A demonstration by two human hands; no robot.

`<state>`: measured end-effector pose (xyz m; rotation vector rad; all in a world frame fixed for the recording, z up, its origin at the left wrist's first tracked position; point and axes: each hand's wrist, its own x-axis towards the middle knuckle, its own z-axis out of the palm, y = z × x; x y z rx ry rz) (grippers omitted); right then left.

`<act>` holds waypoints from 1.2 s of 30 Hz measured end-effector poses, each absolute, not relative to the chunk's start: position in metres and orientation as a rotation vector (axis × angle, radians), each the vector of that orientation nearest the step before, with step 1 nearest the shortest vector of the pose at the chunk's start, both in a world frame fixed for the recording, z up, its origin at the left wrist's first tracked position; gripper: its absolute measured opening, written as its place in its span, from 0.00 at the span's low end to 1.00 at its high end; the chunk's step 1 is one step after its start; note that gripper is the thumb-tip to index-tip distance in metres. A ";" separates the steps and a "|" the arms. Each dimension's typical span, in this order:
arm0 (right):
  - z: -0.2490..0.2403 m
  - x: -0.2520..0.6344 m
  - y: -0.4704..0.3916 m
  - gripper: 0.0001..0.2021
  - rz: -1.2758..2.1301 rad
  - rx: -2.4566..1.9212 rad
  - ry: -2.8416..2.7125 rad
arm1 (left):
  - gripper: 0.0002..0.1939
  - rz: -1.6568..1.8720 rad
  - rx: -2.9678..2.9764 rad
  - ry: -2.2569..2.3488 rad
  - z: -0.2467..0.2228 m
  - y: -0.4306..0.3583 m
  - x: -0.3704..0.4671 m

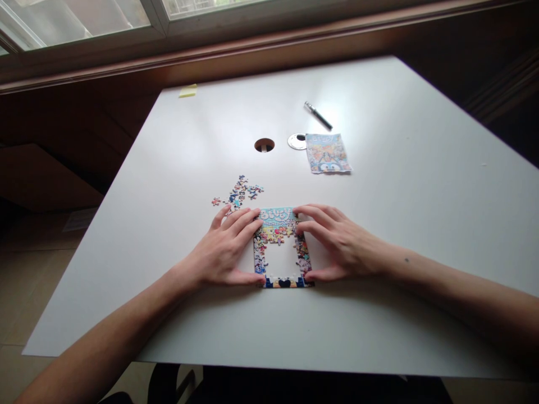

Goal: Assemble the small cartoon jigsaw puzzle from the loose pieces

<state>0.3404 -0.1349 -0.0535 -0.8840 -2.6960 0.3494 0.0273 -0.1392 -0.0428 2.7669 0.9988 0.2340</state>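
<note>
A partly assembled jigsaw puzzle (pixel 278 217) lies flat on the white table, its border joined around a bare middle. Lettering runs along its light-blue top, and dark pieces line the bottom. My left hand (pixel 225 247) grips the puzzle's left side, fingertips at the upper corner and thumb at the lower one. On the opposite side, my right hand (pixel 337 238) holds the right edge the same way, so the puzzle sits between both hands. Several loose puzzle pieces (pixel 239 191) lie in a small heap just beyond my left fingers, partly hidden by them.
A creased picture sheet (pixel 327 152) lies farther back, overlapping a round metallic cover (pixel 297 141). Near it are a dark pen (pixel 319 116) and a round hole (pixel 264 145) in the table (pixel 202 146). Yellow tape (pixel 188 90) sticks to the far left edge, below a window.
</note>
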 end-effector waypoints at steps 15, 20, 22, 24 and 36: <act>-0.055 0.327 -0.139 0.36 0.146 -0.913 -2.725 | 0.50 0.205 2.813 0.982 -0.044 -0.139 0.027; -0.054 0.335 -0.136 0.40 0.341 -0.868 -2.666 | 0.52 0.214 2.814 0.979 -0.043 -0.139 0.026; -0.053 0.338 -0.135 0.40 0.371 -0.866 -2.654 | 0.52 0.221 2.804 0.984 -0.043 -0.139 0.026; -0.054 0.339 -0.135 0.41 0.349 -0.858 -2.670 | 0.51 0.217 2.803 0.985 -0.042 -0.139 0.026; -0.053 0.336 -0.136 0.39 0.339 -0.860 -2.690 | 0.48 0.228 2.786 0.974 -0.042 -0.140 0.027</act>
